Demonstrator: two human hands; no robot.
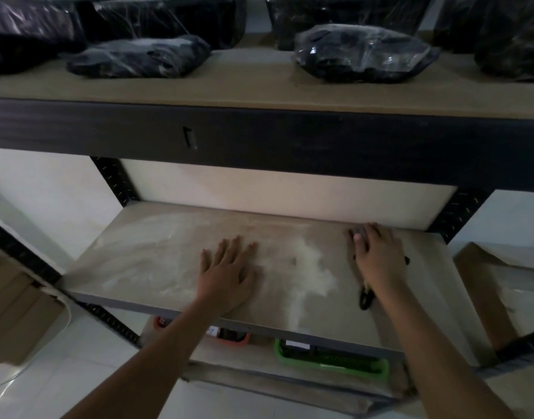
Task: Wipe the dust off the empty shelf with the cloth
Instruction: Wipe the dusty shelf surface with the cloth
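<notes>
— Dust (312,276) on the empty shelf (157,258): where is it seen?

— A pale patch is seen at centre frame, between the two hands, trailing down toward the board's front edge. Fainter swirled streaks are spread across the left half of the board.

— How is the left hand (228,275) held?

— It is laid flat on the board at centre frame, palm down, fingers spread, nothing gripped.

— And the right hand (377,257)?

— It is pressed down at centre right, near the back edge of the shelf, fingers curled over a dark cloth (359,234). Most of the cloth is hidden beneath the palm; a dark bit showing below the wrist may be part of it, though that cannot be told in this dim view.

— What else is shown?

— Dark plastic-wrapped bundles (359,54) are lined along the upper shelf at the top of the frame. A green basket (332,361) is seen on the level below, at lower centre right, and cardboard (17,300) at the left edge.
</notes>
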